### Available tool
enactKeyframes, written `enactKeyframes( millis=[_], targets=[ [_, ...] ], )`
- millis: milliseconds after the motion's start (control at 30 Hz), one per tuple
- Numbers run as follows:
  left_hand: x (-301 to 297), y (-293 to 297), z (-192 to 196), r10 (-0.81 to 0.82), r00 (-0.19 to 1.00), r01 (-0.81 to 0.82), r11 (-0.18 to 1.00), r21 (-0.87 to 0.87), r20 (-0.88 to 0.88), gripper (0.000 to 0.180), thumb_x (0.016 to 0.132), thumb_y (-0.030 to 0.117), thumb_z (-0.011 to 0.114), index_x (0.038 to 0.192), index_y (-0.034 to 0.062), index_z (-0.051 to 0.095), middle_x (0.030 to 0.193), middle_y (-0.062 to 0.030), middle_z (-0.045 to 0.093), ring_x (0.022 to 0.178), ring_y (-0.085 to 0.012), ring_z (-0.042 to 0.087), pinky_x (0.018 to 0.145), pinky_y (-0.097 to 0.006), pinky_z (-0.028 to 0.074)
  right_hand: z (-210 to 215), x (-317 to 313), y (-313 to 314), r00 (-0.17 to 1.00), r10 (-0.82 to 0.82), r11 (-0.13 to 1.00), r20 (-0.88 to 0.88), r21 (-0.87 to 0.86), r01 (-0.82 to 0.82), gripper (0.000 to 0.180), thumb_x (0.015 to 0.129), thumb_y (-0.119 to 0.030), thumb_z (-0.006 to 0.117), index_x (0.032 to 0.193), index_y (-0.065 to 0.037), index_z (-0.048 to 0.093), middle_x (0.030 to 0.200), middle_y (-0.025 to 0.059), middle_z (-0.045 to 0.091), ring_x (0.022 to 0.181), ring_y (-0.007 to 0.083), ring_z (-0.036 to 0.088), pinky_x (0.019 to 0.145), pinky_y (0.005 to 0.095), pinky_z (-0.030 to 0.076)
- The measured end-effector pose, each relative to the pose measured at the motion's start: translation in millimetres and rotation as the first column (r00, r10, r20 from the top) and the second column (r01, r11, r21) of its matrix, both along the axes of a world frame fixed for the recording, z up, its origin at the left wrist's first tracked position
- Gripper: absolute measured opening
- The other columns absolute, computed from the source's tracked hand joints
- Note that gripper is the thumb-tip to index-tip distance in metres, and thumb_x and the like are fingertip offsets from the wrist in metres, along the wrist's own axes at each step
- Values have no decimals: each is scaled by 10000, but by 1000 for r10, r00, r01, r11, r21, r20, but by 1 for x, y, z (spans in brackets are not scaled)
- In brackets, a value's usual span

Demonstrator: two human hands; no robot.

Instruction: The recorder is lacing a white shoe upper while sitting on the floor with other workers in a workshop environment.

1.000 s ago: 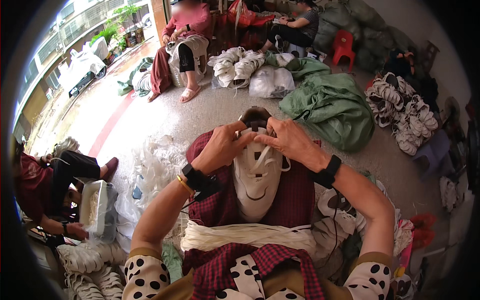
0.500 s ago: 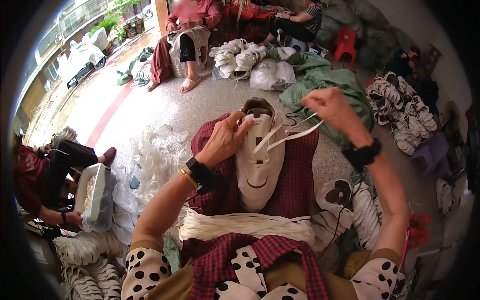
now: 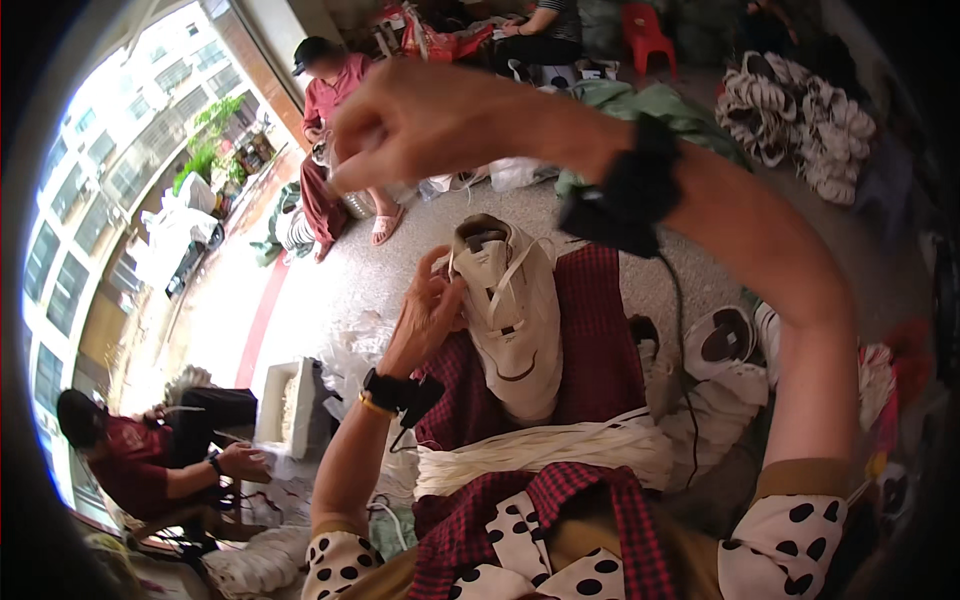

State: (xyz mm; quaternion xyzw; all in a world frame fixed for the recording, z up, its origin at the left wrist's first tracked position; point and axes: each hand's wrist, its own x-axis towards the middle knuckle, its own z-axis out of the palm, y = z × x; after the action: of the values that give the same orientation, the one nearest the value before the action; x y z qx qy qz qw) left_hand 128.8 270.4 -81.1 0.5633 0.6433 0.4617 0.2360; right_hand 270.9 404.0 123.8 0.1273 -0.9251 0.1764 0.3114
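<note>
A cream-white sneaker [image 3: 518, 340] lies on the dark red checked cloth [image 3: 598, 330] over my lap, its toe toward me. A white shoelace [image 3: 513, 272] crosses its upper part, with a loop standing up on the right. At the sneaker's left eyelet edge, my left hand [image 3: 430, 312] grips with bent thumb and fingers. My right hand [image 3: 405, 125] is raised high in front, left of the sneaker's line, fingers curled and smeared by motion. What it pinches is too blurred to make out. Both wrists carry black strapped devices.
A bundle of white laces [image 3: 545, 458] lies across my lap. Several white shoes [image 3: 720, 345] are piled at my right. A co-worker [image 3: 150, 450] sits at left beside a white box [image 3: 285, 410]; others sit farther back. A red stool [image 3: 648, 40] stands behind.
My right hand has swung from the sneaker's right side up and across to the left. My left hand has slid lower along the sneaker's left edge. The view has turned.
</note>
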Motion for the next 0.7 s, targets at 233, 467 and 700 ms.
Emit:
enactKeyframes(
  millis=[233,467,700],
  targets=[
    [16,-31,47,-330,942,328,944,39,55,414,1006,319,582,1217,-36,559,947,-91,645,745,-159,647,661,-294,517,-15,-35,-24,981,153,972,122,-200,-126,300,900,-276,682,1017,-10,753,917,124,749,806,176,715,745,310,546],
    [-60,-102,57,-241,641,-77,925,373,729,287,1084,324,444,970,77,538,917,-53,573,796,-152,553,720,-265,483,-19,44,-15,937,328,793,118,-574,-205,295,963,-286,619,1055,-33,738,980,96,743,882,172,704,782,323,539],
    [-151,-168,-28,184,500,-222,972,-81,846,465,1028,399,552,1250,-8,568,1167,-178,657,963,-223,669,789,-297,555,-10,45,-52,480,666,321,-571,-361,-876,428,1029,-311,492,1298,12,570,1243,157,652,1069,238,670,921,387,539]
  ],
)
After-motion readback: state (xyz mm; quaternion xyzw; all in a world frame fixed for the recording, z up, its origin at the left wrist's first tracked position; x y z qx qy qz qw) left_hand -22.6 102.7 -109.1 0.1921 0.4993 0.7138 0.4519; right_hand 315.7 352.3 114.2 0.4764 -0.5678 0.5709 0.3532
